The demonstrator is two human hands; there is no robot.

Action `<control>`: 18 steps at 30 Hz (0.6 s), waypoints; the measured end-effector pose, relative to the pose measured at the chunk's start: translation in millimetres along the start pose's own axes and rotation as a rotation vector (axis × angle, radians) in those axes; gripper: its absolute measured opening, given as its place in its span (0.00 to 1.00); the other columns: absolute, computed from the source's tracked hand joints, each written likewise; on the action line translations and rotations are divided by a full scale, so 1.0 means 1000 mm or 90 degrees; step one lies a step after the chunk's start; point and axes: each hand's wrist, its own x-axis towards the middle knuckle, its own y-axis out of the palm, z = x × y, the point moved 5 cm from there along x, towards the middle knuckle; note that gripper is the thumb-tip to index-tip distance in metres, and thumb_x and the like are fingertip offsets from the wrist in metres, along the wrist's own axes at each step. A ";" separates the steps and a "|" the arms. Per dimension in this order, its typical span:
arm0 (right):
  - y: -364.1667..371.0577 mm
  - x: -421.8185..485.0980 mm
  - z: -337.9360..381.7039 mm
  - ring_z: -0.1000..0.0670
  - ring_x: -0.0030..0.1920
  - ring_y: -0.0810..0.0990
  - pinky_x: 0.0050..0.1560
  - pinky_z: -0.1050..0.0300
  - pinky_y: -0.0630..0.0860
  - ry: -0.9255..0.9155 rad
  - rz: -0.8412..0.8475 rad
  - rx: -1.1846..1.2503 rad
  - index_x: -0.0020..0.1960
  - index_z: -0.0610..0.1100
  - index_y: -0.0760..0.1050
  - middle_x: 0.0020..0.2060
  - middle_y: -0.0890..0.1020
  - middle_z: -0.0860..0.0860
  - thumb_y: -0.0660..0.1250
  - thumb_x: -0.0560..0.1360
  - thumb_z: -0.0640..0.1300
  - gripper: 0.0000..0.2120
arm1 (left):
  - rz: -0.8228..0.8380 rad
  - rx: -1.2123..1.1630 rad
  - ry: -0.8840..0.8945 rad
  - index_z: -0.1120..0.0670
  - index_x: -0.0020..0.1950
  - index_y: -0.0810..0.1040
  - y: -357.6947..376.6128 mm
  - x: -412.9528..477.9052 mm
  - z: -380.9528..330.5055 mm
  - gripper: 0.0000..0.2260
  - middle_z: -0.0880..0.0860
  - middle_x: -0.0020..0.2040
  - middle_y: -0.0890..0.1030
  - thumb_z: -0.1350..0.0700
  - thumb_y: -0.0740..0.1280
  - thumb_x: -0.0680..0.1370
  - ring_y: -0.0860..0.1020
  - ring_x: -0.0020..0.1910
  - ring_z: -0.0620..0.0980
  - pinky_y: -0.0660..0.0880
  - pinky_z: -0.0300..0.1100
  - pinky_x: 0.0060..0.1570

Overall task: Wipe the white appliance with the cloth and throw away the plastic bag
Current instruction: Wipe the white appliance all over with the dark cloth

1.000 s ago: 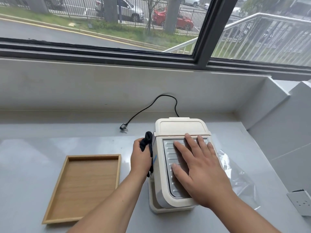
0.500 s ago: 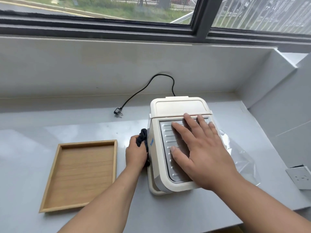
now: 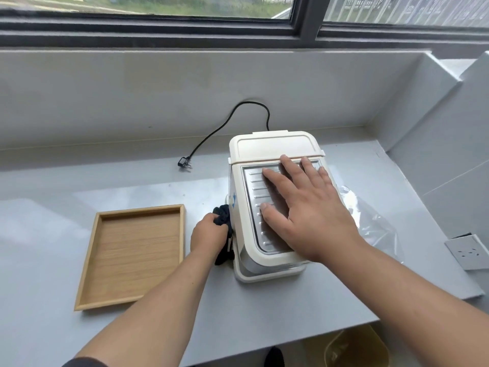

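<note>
Both hands are on the white appliance [image 3: 267,207] standing on the grey tabletop [image 3: 79,186]: my right hand [image 3: 304,210] lies flat, fingers spread, on its ribbed metal plate, while my left hand [image 3: 209,234] clutches a dark cloth [image 3: 222,215] against its left side. I see a small blue mark there, unreadable. Clear plastic bag [image 3: 375,223] lies just right of it.

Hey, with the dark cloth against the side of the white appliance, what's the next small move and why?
Probably drag the dark cloth along the white plastic appliance's left side: the left hand presses it there, and the right hand lies flat on top, steadying it.
</note>
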 end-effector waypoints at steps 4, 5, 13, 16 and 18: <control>0.000 -0.001 0.000 0.45 0.84 0.47 0.82 0.42 0.41 0.001 -0.004 0.000 0.81 0.63 0.53 0.85 0.52 0.53 0.47 0.78 0.70 0.33 | 0.015 0.019 -0.030 0.46 0.49 0.76 0.001 -0.019 0.014 0.04 0.46 0.46 0.83 0.53 0.68 0.76 0.78 0.43 0.46 0.70 0.43 0.36; 0.000 -0.002 0.000 0.44 0.84 0.47 0.82 0.42 0.42 0.001 -0.005 0.002 0.81 0.63 0.53 0.85 0.52 0.53 0.47 0.77 0.70 0.34 | 0.019 0.026 -0.034 0.46 0.48 0.75 0.002 -0.024 0.016 0.03 0.46 0.46 0.83 0.53 0.67 0.76 0.78 0.42 0.46 0.69 0.43 0.36; -0.001 -0.004 0.001 0.43 0.84 0.48 0.82 0.40 0.42 -0.005 -0.008 0.016 0.82 0.60 0.55 0.85 0.53 0.52 0.48 0.77 0.69 0.35 | 0.040 0.015 -0.080 0.48 0.50 0.73 0.013 -0.068 0.038 0.06 0.50 0.46 0.82 0.51 0.67 0.75 0.79 0.44 0.52 0.72 0.46 0.40; -0.002 -0.005 0.001 0.43 0.84 0.48 0.82 0.40 0.42 -0.007 -0.015 0.033 0.83 0.59 0.53 0.84 0.54 0.51 0.48 0.77 0.68 0.36 | 0.034 -0.084 -0.117 0.52 0.48 0.75 0.018 -0.084 0.046 0.06 0.53 0.45 0.82 0.52 0.68 0.74 0.80 0.44 0.56 0.78 0.50 0.48; -0.003 -0.006 0.001 0.43 0.84 0.48 0.82 0.40 0.42 -0.012 -0.016 0.042 0.83 0.59 0.53 0.84 0.55 0.51 0.48 0.77 0.68 0.36 | 0.036 -0.148 -0.131 0.55 0.45 0.77 0.023 -0.094 0.051 0.04 0.57 0.43 0.83 0.56 0.68 0.73 0.80 0.43 0.59 0.82 0.56 0.52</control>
